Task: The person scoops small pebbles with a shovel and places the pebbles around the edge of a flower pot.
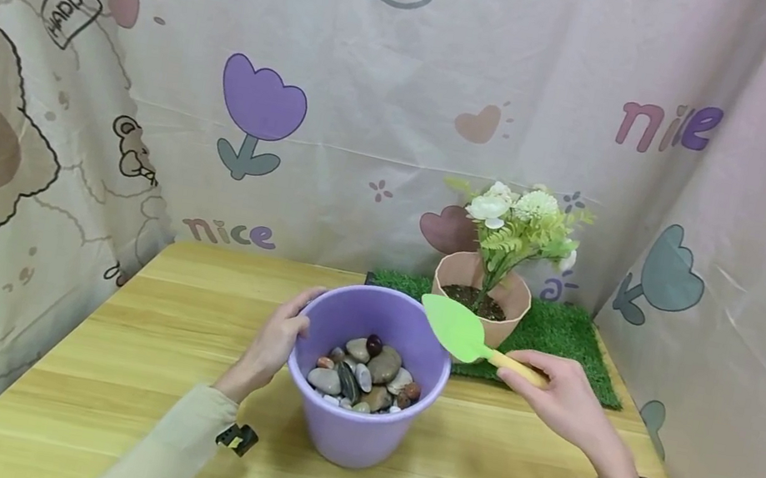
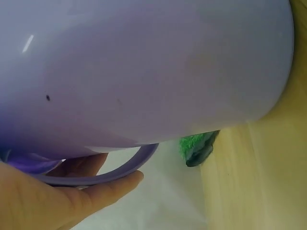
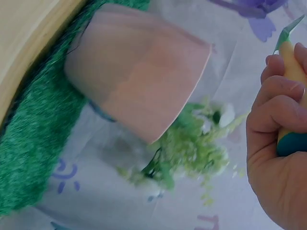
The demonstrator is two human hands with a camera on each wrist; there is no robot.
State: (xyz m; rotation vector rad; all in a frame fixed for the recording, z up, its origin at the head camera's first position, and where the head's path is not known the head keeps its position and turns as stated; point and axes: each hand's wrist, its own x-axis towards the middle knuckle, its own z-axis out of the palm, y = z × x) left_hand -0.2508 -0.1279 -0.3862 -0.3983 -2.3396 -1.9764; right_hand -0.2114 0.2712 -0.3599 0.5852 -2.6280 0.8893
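Note:
A purple bucket (image 1: pixel 357 442) stands upright on the wooden table, with several smooth stones (image 1: pixel 370 381) in it, brown, grey and white. My left hand (image 1: pixel 272 343) holds it at its left side. In the left wrist view, fingers and thumb lie about a curved purple handle (image 2: pixel 120 173) on the bucket. My right hand (image 1: pixel 568 405) grips a small garden trowel (image 1: pixel 454 331) by its yellow handle. The trowel's bare green leaf-shaped blade points left, near the bucket's right rim. In the right wrist view, the right hand's fingers curl round that handle (image 3: pixel 292 72).
Behind the trowel, a pink flowerpot (image 1: pixel 449 271) with dark soil and white flowers (image 1: pixel 509 214) stands on a green turf mat (image 1: pixel 563 345). A printed cloth (image 1: pixel 375 102) closes off the back and both sides. Table surface (image 1: pixel 126 365) shows left of the bucket.

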